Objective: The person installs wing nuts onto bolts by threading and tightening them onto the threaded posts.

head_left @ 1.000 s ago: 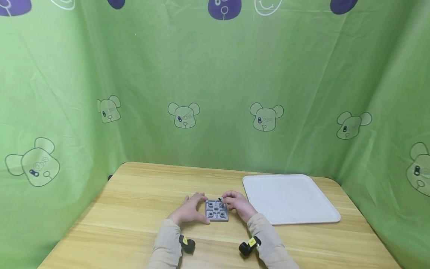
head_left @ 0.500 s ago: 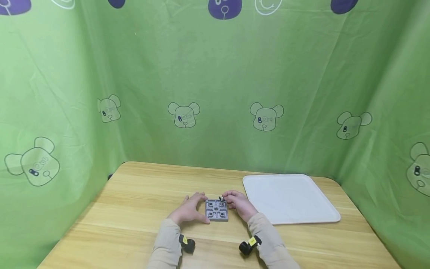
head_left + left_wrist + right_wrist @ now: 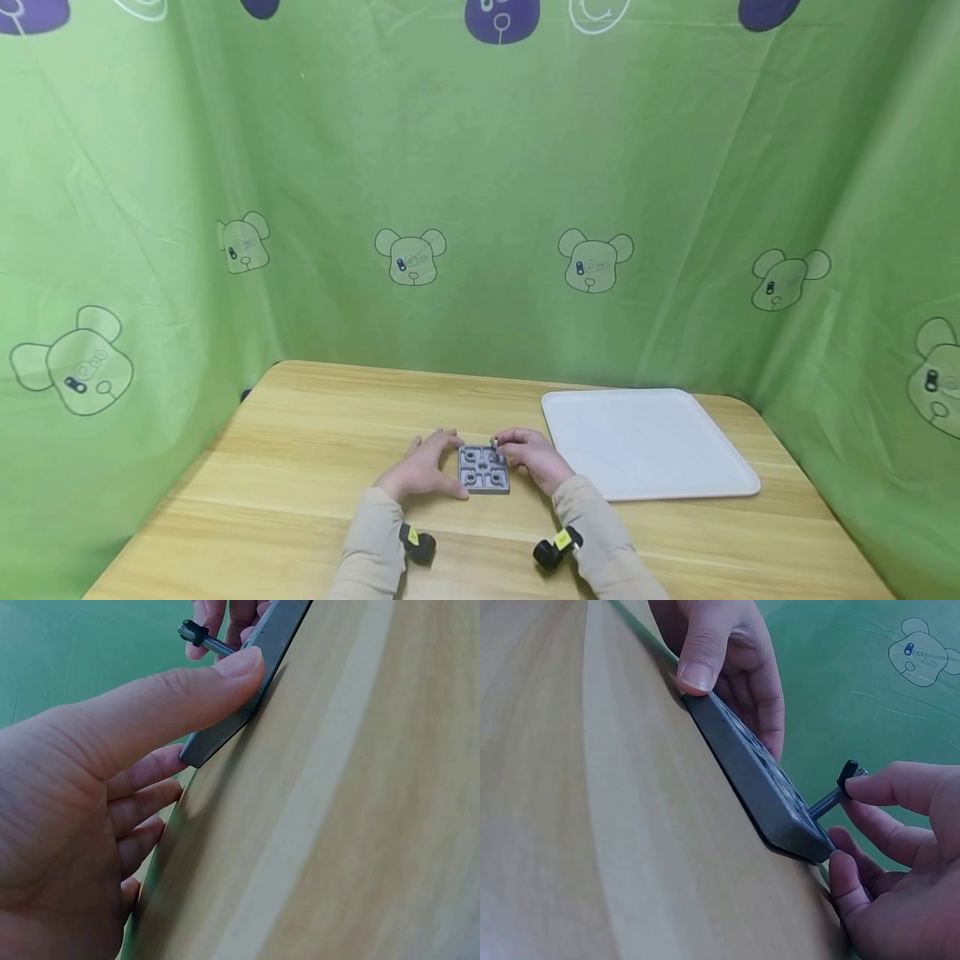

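Observation:
A square grey metal plate point(image 3: 483, 479) with several round recesses lies on the table. My left hand point(image 3: 422, 468) holds it along its left side, thumb at the near corner and index finger at the far corner. From the plate's far right recess rises a threaded bolt point(image 3: 826, 803), carrying a black nut point(image 3: 847, 774) close to its top. At that nut are the fingertips of my right hand point(image 3: 531, 454), pinching it. Its lower fingers sit right by the plate's corner in the right wrist view. The left wrist view shows the nut point(image 3: 193, 632) and bolt from the other side.
A white tray point(image 3: 652, 492) lies on the wooden table point(image 3: 315, 433), to the right of my right hand. Green printed curtains point(image 3: 487, 333) surround the table at the back and both sides.
The right fingertips have shifted slightly around the top of the bolt, and the black nut has turned. The left hand and the plate have stayed in place.

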`<act>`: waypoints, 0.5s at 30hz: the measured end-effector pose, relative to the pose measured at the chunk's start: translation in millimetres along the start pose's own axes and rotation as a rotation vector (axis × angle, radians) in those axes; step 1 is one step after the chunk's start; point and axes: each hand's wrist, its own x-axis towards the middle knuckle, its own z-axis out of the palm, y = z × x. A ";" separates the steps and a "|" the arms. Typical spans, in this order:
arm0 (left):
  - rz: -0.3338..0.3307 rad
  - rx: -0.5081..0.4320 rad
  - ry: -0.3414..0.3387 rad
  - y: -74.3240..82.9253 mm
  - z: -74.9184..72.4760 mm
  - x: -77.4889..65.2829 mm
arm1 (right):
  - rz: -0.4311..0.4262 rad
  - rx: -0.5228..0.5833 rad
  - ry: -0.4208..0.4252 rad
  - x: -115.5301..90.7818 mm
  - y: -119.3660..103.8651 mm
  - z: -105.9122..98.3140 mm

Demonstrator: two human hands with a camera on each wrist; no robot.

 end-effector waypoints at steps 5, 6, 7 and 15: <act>-0.002 0.001 0.000 0.9 0.2 -0.9 | 0.021 -0.038 0.035 0.6 0.6 2.3; -0.002 0.000 0.000 1.0 0.2 -1.0 | 0.024 -0.051 0.043 0.8 0.4 2.9; -0.003 -0.001 0.000 1.0 0.2 -1.0 | 0.033 -0.061 0.049 1.0 0.2 3.3; -0.002 -0.002 0.001 -0.1 0.7 -0.3 | 0.021 -0.103 0.066 0.1 -2.3 4.9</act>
